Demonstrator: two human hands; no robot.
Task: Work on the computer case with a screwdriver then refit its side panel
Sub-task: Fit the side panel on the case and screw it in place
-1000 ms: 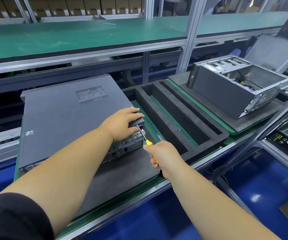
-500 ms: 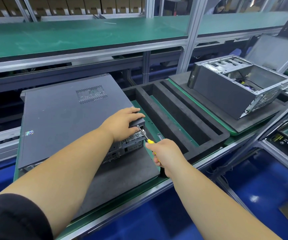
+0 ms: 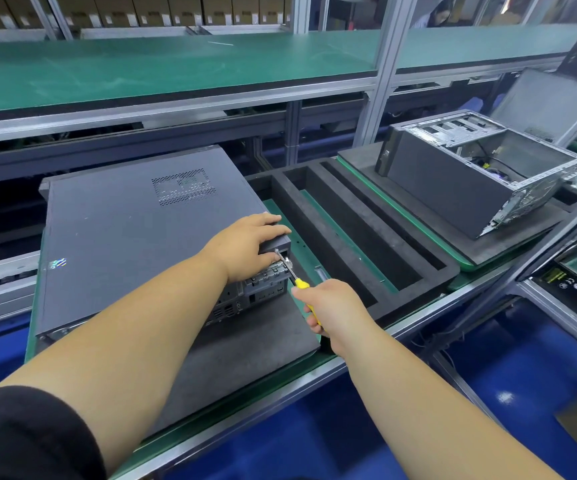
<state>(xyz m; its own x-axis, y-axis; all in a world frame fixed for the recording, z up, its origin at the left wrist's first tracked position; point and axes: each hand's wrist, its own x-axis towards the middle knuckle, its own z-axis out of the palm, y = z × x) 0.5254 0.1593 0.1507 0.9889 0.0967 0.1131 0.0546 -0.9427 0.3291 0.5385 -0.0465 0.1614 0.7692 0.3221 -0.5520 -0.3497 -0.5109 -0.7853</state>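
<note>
From the head view we see the computer case [image 3: 134,237] lying flat on a foam pad [image 3: 245,344], at ten o'clock from centre. The left hand [image 3: 245,247] rests on its near right corner, fingers fairly straight. At four o'clock from it, the right hand [image 3: 332,310] grips the yellow screwdriver [image 3: 292,271], tip at the case's rear edge.

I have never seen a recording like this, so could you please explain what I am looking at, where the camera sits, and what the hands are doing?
There is no robot here: a person works with two bare hands, and the one camera is worn on their head, looking forward and down. On the green conveyor bench a dark computer case lies flat on a grey foam pad. The left hand rests over the case's near right corner, steadying it. The right hand grips a yellow-handled screwdriver, its metal tip at the case's rear edge by that corner. To the right sit an empty black foam tray and a second case with its side open.
</note>
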